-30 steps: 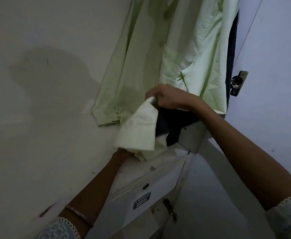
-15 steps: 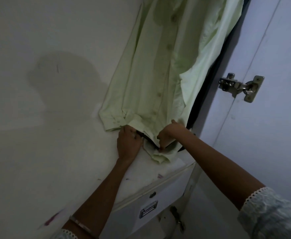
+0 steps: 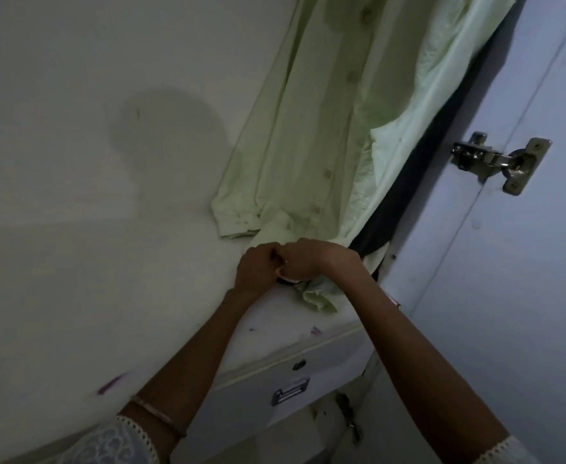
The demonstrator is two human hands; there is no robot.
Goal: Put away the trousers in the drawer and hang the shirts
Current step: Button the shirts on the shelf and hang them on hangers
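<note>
Pale-green shirt (image 3: 311, 135) hung; left hand (image 3: 258, 271) and right hand (image 3: 313, 259) apparently pinched its hem; hard tugging could unhook it.

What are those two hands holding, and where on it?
The left hand and right hand both pinch the light green shirt at its bottom hem.

A pale green shirt (image 3: 308, 135) hangs buttoned inside a wardrobe, against its white inner wall (image 3: 73, 162). At the hem the left hand (image 3: 258, 269) and right hand (image 3: 311, 259) meet, touching, fingers curled round the bunched cloth just above a white shelf (image 3: 274, 329). A dark garment (image 3: 419, 182) hangs behind the shirt on the right. Further right, a metal hinge (image 3: 499, 160) sits on the open door (image 3: 526, 262). Below the shelf is a drawer (image 3: 274, 406) with a metal handle (image 3: 290, 391).
</note>
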